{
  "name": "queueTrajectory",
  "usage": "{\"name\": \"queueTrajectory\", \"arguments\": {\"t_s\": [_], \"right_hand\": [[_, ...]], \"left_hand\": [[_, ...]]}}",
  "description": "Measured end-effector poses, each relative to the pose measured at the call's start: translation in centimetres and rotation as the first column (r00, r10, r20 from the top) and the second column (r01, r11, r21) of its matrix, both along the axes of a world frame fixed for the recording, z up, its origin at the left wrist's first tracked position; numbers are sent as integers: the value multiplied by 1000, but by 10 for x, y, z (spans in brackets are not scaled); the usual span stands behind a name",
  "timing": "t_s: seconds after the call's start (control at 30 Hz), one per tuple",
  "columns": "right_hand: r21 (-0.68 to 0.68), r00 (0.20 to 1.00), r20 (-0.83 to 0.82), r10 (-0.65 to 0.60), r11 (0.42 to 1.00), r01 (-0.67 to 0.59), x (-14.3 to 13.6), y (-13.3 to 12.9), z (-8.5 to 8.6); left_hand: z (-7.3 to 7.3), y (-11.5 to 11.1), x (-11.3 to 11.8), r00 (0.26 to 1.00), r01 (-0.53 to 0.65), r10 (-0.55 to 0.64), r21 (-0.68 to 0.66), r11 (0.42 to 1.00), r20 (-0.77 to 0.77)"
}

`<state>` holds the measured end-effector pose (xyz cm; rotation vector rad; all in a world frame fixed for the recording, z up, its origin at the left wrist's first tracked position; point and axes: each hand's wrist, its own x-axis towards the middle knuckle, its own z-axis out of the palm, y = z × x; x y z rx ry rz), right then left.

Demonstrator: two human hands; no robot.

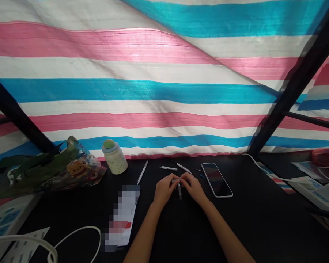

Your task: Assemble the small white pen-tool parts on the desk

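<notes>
Both hands meet at the middle of the black table (178,233), fingertips nearly touching. My left hand (164,187) is closed in a pinch on a small, light, slim piece (176,180), too small to name surely; it looks like part of a pen. Closed fingers of my right hand (193,187) come up against the other side, and what they grip is hidden. Just below the fingertips a short white pen piece (180,190) points toward me. Beyond the hands lie a white pen (169,168) and a second slanted pen (183,167).
Another white pen (143,171) lies at left, above a phone with a lit, blurred screen (124,215). A dark-screened phone (217,180) is at right. A green-lidded bottle (115,157) and a patterned bag (82,168) stand back left. White cables (82,228) cross the near left.
</notes>
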<state>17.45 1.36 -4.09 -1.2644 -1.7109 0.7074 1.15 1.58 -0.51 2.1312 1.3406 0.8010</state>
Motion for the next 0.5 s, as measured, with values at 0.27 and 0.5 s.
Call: {"name": "queueTrajectory", "arguments": {"t_s": [0.27, 0.5], "right_hand": [[14, 1000, -8, 17, 1000, -17, 3, 0, -1], [-13, 999, -36, 19, 1000, -19, 2, -1, 1]], "left_hand": [[-1, 0, 3, 1000, -20, 20, -24, 1000, -5], [-3, 0, 1, 1000, -7, 8, 48, 999, -7]]}}
